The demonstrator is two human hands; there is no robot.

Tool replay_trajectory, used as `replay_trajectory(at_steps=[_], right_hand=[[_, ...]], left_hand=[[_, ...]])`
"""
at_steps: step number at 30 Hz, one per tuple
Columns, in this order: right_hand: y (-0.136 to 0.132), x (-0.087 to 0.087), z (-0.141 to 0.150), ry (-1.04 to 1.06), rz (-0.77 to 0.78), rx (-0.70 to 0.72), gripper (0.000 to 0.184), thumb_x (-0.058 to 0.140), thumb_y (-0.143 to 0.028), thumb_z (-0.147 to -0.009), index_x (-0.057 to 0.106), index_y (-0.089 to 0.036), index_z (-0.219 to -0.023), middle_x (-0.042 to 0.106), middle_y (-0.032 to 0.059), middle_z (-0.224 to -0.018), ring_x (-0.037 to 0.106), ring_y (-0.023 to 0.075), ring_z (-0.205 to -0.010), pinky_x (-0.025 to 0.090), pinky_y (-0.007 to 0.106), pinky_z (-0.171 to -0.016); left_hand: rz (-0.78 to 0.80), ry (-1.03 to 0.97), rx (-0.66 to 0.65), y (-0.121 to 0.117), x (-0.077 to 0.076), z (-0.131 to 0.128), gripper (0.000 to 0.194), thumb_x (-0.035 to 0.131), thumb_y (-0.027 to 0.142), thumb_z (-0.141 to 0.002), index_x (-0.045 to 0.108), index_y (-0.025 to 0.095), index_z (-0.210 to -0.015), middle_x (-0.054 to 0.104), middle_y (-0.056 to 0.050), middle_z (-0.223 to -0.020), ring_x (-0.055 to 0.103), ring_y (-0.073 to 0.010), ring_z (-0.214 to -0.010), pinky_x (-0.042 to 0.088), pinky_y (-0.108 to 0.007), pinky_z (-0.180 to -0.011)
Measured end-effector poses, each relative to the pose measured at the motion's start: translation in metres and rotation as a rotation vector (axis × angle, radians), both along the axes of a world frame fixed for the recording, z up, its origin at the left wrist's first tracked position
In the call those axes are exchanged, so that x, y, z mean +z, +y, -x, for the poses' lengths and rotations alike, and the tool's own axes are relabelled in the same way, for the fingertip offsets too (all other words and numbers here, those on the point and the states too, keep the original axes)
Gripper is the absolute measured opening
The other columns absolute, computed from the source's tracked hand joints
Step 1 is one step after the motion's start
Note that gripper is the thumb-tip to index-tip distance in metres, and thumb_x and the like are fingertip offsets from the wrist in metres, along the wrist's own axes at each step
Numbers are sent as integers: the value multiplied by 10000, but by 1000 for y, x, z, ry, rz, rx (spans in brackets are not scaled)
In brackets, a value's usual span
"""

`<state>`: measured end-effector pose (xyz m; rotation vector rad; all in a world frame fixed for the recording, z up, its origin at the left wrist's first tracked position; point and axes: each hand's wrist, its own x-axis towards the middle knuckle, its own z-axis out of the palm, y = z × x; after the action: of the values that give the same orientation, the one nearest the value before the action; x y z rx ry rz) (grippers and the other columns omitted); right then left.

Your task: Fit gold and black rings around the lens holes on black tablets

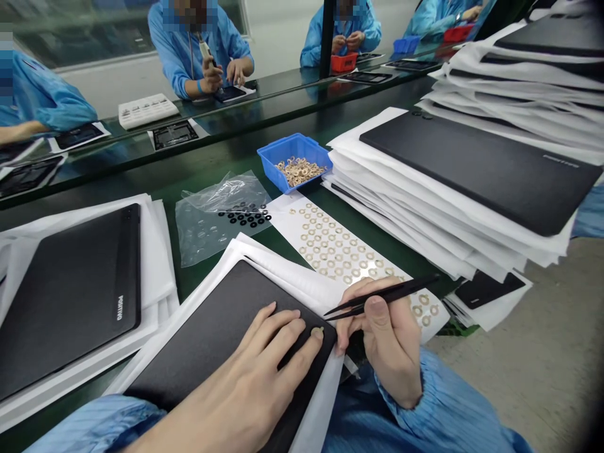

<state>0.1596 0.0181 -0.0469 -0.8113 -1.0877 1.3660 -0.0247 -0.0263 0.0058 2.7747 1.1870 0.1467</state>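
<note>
My left hand [264, 371] lies flat with fingers stretched over a black tablet back cover [198, 333], which rests on white paper sheets. Its index fingertip touches a small pale gold ring [319, 330] near the cover's right corner. Pinched in my right hand [394, 343] are black tweezers [387, 297], their tips just above the cover's edge close to that ring. Behind the right hand, a white sheet [289, 221] carries rows of similar gold rings. A clear plastic bag [201, 217] with black rings [246, 216] on it lies beyond the cover.
A blue tray [270, 168] holds loose gold rings. Black covers interleaved with paper form a stack at left [89, 270] and taller stacks at right [472, 163]. Across the dark green bench [212, 154], several co-workers in blue [172, 56] sit with parts before them.
</note>
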Motion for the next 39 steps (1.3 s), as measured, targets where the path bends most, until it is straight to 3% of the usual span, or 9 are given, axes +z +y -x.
replay_trajectory(at_steps=[5, 11, 18, 22, 26, 31, 34, 36, 39], right_hand=[[1, -3, -1, 0, 31, 37, 174, 405, -393, -945, 489, -244, -914, 525, -11, -526, 562, 158, -419, 441, 272, -347], [1, -3, -2, 19, -10, 54, 150, 386, -343, -958, 495, -248, -918, 530, -18, -528, 547, 145, -412, 448, 268, -362], [-4, -5, -1, -117, -277, -34, 97, 405, -231, -948, 501, -239, -958, 538, 11, -781, 544, 101, -459, 446, 256, -392], [-3, -5, -3, -248, -431, -73, 117, 414, -143, -924, 483, -236, -943, 519, 6, -734, 553, 118, -537, 443, 260, -457], [0, -6, -2, -258, -478, -74, 105, 449, -139, -904, 488, -234, -925, 516, -4, -679, 533, 126, -537, 432, 273, -494], [-7, -7, 0, -120, -427, 50, 50, 443, -231, -929, 493, -241, -925, 549, 10, -733, 511, 112, -480, 410, 250, -417], [-8, 7, -11, -102, -402, 73, 100, 402, -276, -950, 492, -244, -923, 549, 6, -709, 502, 112, -467, 398, 237, -384], [0, 28, -24, -281, -486, 64, 99, 421, -254, -941, 508, -233, -897, 562, 18, -716, 545, 133, -545, 442, 261, -458], [32, 75, -37, -680, -714, -44, 121, 468, -231, -915, 545, -192, -830, 586, 34, -723, 575, 141, -620, 456, 288, -571]], left_hand=[[-15, 45, -7, 1, -1, -1, 534, 389, 25, -840, 378, 125, -1364, 522, -103, -1241, 384, -267, -1243, 313, -506, -1082], [-47, 32, 83, 2, -4, -3, 488, 404, 67, -865, 422, 195, -1336, 531, -86, -1226, 409, -287, -1210, 309, -573, -1046], [18, 5, -18, 2, 1, -2, 538, 378, 32, -840, 381, 153, -1364, 546, -75, -1236, 417, -248, -1206, 278, -542, -1082], [-30, -71, 18, 2, -1, -2, 475, 359, 29, -858, 438, 138, -1314, 549, -77, -1226, 418, -253, -1204, 280, -523, -1090], [-50, -126, 53, 6, 1, -1, 334, 400, 82, -909, 485, 131, -1228, 563, -80, -1182, 440, -227, -1185, 305, -464, -1100], [-57, -127, 85, 11, 4, 0, 241, 419, 120, -929, 504, 110, -1154, 563, -104, -1152, 440, -233, -1183, 358, -447, -1071], [-37, -158, 90, 14, 4, 2, 227, 410, 120, -928, 522, 116, -1125, 566, -102, -1134, 446, -236, -1169, 386, -438, -1045], [-11, -180, 85, 16, 5, 3, 226, 404, 119, -927, 533, 119, -1112, 568, -98, -1124, 460, -230, -1144, 396, -426, -1031], [25, -204, 84, 17, 7, 4, 239, 405, 113, -919, 548, 123, -1110, 566, -92, -1116, 469, -225, -1117, 405, -414, -1011]])
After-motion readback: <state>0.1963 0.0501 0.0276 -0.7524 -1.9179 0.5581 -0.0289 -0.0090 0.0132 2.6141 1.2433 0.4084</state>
